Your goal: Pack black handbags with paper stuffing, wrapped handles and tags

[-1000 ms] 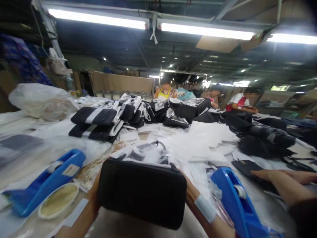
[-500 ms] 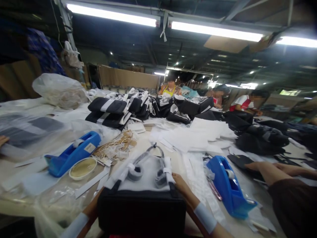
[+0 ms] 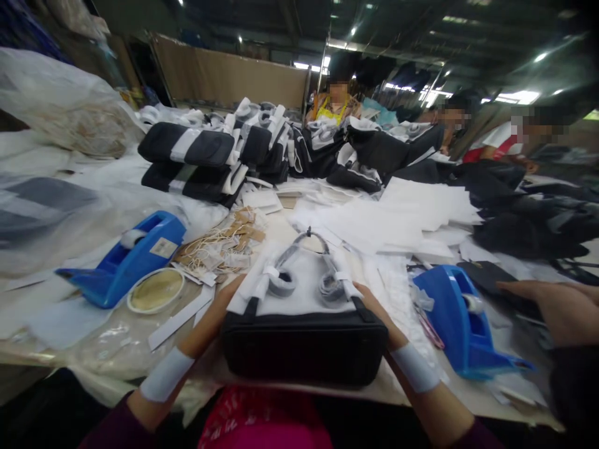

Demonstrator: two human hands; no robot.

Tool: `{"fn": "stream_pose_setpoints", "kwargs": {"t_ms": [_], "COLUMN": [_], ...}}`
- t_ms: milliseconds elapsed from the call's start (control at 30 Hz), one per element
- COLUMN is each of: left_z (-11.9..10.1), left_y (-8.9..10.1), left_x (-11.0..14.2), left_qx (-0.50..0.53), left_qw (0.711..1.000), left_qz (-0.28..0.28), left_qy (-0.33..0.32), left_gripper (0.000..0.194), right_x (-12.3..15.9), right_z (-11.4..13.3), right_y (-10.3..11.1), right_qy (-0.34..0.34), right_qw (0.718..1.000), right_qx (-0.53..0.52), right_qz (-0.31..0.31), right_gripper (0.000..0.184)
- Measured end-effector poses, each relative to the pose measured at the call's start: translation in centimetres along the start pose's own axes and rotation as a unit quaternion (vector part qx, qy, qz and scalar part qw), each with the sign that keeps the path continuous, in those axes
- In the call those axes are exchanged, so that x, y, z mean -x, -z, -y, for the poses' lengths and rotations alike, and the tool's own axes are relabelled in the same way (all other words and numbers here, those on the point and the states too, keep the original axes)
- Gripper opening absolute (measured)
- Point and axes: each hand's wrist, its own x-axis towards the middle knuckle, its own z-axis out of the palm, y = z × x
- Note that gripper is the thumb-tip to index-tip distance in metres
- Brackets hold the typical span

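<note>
A black handbag (image 3: 304,349) lies at the table's near edge, its base toward me. White padding sheet (image 3: 309,298) covers its upper side, and its wrapped handles (image 3: 285,284) are curled on top, with a dark strap loop (image 3: 309,234) beyond. My left hand (image 3: 230,296) grips the bag's left side and my right hand (image 3: 372,305) its right side. The fingers of both are mostly hidden behind the bag and padding. White bands circle both my wrists.
Blue tape dispensers stand left (image 3: 135,255) and right (image 3: 463,330). Beside the left one are a round tape roll (image 3: 156,290) and corded tags (image 3: 229,240). Behind lie white sheets (image 3: 369,215) and stacked black bags (image 3: 187,149). A co-worker's hand (image 3: 547,302) reaches in at right.
My view has tilted down. The handbag, with both hands on it, has moved away from me and now shows more fully. The other person's hand at far left has left the view.
</note>
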Motion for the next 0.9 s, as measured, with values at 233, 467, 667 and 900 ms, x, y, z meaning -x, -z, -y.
{"fn": "stream_pose_setpoints", "kwargs": {"t_ms": [233,467,667,900], "left_z": [-3.6,-4.5,-4.3,-4.3], "left_y": [2.2,0.8,-0.8,-1.0], "left_x": [6.1,8.2,7.9,7.9], "left_qx": [0.076,0.036,-0.110,-0.141], "left_qw": [0.997,0.989,0.964,0.958], "left_qz": [-0.028,-0.036,-0.081,-0.089], "left_qy": [-0.017,-0.136,-0.227,-0.232], "left_gripper": [0.036,0.047,0.066,0.058], "right_x": [7.0,10.3,9.7,10.1], "right_z": [8.4,14.6,16.4,15.1], "right_y": [0.8,-7.1,-7.5,-8.4], "right_qy": [0.284,0.399,0.420,0.412], "right_qw": [0.943,0.772,0.667,0.676], "right_qx": [0.144,0.456,0.562,0.580], "right_qz": [-0.096,0.191,0.250,0.193], "right_gripper": [0.027,0.017,0.024,0.023]}}
